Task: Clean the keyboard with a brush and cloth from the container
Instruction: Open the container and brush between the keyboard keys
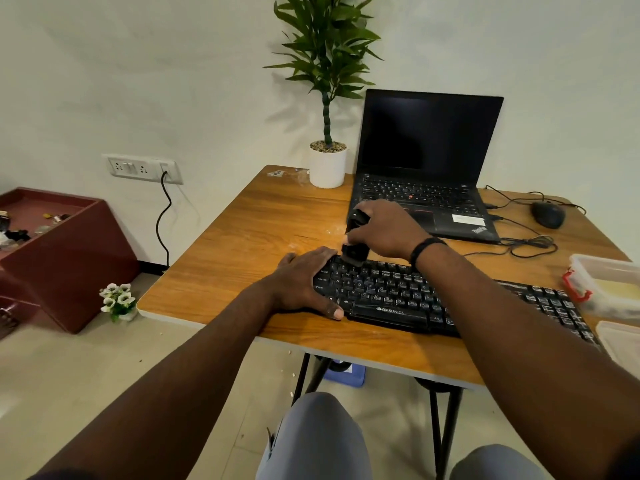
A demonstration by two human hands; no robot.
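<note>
Keyboard [433, 299] near table [242, 237] edge.

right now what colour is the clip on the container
Red, on the clear container's near-left corner clip, seen in the head view.

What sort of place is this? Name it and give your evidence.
Probably a small office or home workspace: a wooden table carries an open laptop with a wired mouse, an external keyboard and a potted plant, beside a wall socket panel.
</note>
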